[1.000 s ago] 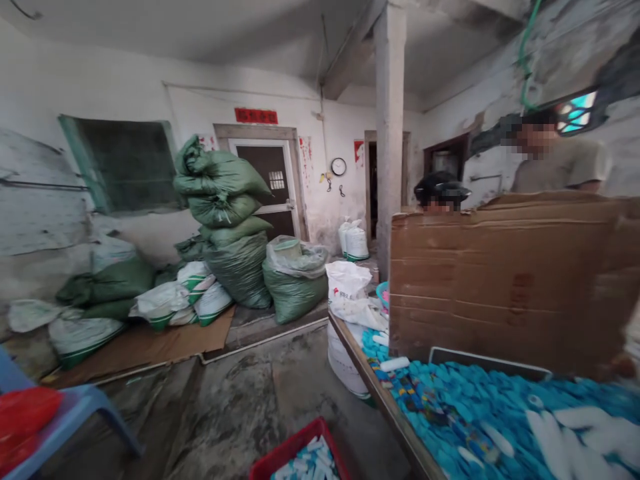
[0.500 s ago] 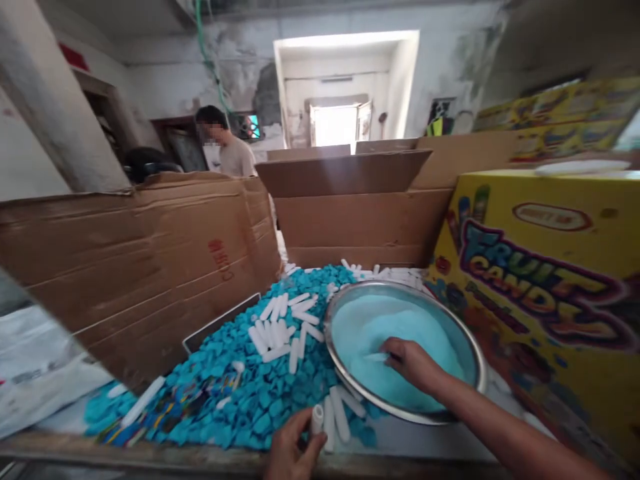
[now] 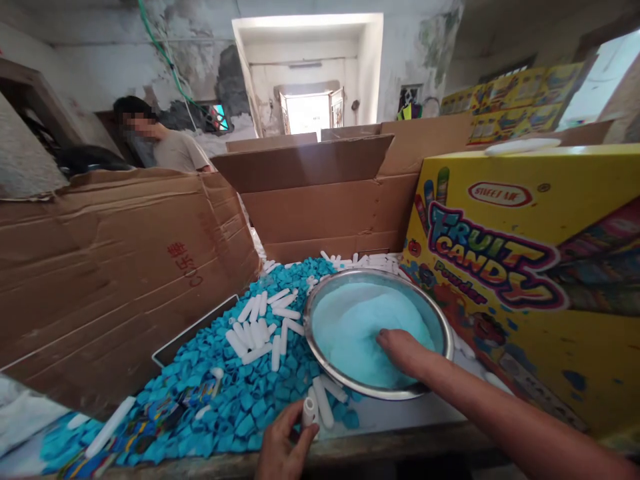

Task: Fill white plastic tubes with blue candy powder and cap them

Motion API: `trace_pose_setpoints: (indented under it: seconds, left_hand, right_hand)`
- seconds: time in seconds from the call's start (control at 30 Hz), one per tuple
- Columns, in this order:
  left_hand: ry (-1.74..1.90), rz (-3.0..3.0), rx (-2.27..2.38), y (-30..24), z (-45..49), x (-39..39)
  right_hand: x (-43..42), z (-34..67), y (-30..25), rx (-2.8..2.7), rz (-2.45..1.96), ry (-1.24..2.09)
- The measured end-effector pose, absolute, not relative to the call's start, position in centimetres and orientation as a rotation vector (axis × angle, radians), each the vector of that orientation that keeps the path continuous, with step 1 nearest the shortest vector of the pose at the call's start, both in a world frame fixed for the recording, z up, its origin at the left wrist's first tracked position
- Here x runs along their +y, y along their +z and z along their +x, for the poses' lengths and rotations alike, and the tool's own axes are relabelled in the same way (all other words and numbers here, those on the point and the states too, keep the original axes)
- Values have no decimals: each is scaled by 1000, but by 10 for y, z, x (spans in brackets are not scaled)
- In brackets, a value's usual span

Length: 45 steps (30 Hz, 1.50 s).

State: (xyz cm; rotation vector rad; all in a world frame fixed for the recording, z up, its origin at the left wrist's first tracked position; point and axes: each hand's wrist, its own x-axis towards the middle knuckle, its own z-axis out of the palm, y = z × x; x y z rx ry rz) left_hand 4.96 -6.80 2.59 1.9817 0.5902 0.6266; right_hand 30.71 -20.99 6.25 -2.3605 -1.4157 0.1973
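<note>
My left hand [image 3: 285, 440] is closed around a white plastic tube [image 3: 309, 412], held upright near the table's front edge with its open end up. My right hand [image 3: 400, 350] reaches into a steel basin [image 3: 447, 333] of pale blue powder [image 3: 345, 327]. Its fingertips are sunk in the powder, so whatever they grip is hidden. Left of the basin spreads a heap of small blue plastic caps [image 3: 245, 400], with several loose white tubes [image 3: 250, 337] lying on top. More white tubes [image 3: 324, 403] lie between my left hand and the basin.
Brown cardboard flaps [image 3: 115, 260] wall the left side, and another cardboard box [image 3: 320, 220] stands behind the heap. On the right is a yellow fruit candy carton [image 3: 500, 233]. A person [image 3: 175, 147] is beyond the left cardboard. Yellow boxes [image 3: 515, 100] are stacked at the back right.
The view has swung right. My right fingers have gone deeper into the powder, and the pale thing seen at them before is now hidden. My left hand still holds the tube.
</note>
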Motion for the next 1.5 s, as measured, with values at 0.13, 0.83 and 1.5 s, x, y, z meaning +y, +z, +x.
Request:
trace_pose_setpoints:
  seconds: [0.13,0.83,1.5]
  left_hand:
    - [630,1948,589,29,50,-71]
    - [485,2050,406,87,99,-70]
    - [252,2423,259,104,159,-77]
  right_hand:
    - [-196,294,57,-1472,-2395,448]
    - [-205,308,78,-1235,-2269,439]
    - [-223,306,127,-1440,-2170,143]
